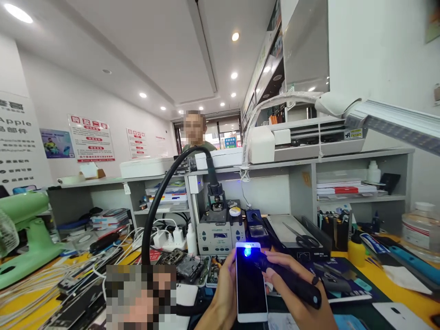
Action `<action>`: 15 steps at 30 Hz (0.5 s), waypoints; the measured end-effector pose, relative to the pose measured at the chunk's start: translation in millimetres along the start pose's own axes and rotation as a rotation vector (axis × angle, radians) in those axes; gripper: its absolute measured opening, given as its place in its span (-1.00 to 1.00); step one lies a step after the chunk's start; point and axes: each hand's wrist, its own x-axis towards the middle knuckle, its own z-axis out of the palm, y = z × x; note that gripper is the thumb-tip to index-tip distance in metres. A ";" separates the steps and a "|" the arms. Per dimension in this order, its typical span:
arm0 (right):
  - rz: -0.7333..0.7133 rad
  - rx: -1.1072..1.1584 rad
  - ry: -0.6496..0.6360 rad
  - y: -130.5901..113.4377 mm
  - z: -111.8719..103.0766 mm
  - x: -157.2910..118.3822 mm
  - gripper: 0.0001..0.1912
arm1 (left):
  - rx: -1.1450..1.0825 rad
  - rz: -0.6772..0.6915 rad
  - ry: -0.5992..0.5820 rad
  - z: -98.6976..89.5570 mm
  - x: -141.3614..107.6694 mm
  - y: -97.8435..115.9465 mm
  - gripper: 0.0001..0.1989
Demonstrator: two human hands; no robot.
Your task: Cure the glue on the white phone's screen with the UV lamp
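A white smartphone (252, 293) with a dark screen stands nearly upright at the lower middle, held along its left edge by my left hand (222, 286). My right hand (300, 284) is wrapped round a black flashlight (292, 280), its head close to the top of the screen. A bright blue glow falls on the phone's upper end. Behind the phone sits a grey soldering or hot-air station (220, 236). To the left of my left hand lie opened circuit boards (187, 266).
A thick black hose (151, 215) arches up on the left. A green fan (29, 233) and tangled white cables (41, 284) are at the left. Scissors (302, 238) rest on a black box. A bottle (421, 229) stands far right. A person (194, 130) is beyond the counter.
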 end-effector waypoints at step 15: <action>-0.061 -0.057 -0.084 3.4 5.0 -5.1 -0.76 | -0.034 0.053 -0.033 -4.2 -1.4 -2.1 -0.51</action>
